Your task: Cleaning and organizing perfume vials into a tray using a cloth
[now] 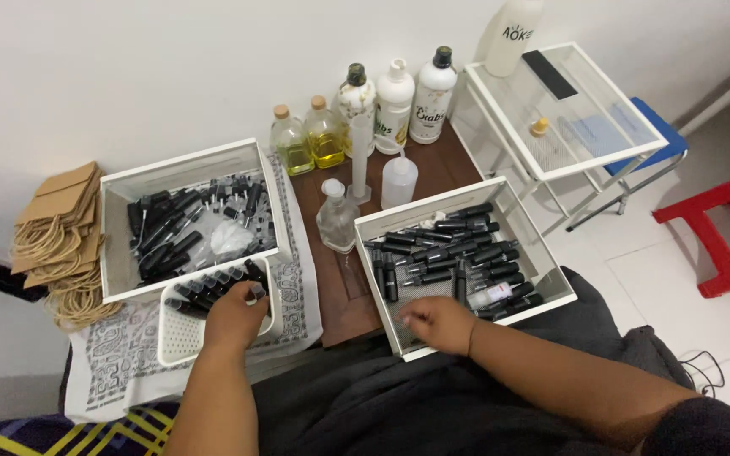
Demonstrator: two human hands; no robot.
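Item: small black bottles [466,253], many, lying loose in a white wire bin [551,291] at the person's right, near the lap.

Right hand [437,323]: inside that bin at its near, bare end, palm down, fingers curled. Whether it has hold of a bottle cannot be told; the fingers hide what is under them.

Left hand [234,317]: over a small white basket [181,338], fingers closed round one black bottle [255,291], with more of the same stood in a row beside it.

Step in hand, as judged: moving bottles singly from a bin into the basket, left hand placing, right hand reaching for another.

Next move calls for: letting the held bottle go upright beside the row without tipping its neighbours, and a clean pick of one bottle from the loose heap.

Surroundings: second white bin [120,245] behind the basket, holding black caps or sprayers and a clear bag. Patterned cloth [128,346] under both. Brown paper bags [65,224] stacked far left. Between the bins, a dark wooden table [340,295] with clear glass bottles [337,219], two yellow-liquid bottles [310,139] and tall white bottles [416,101]. White wire rack [563,110] and red stool [720,232] at right.
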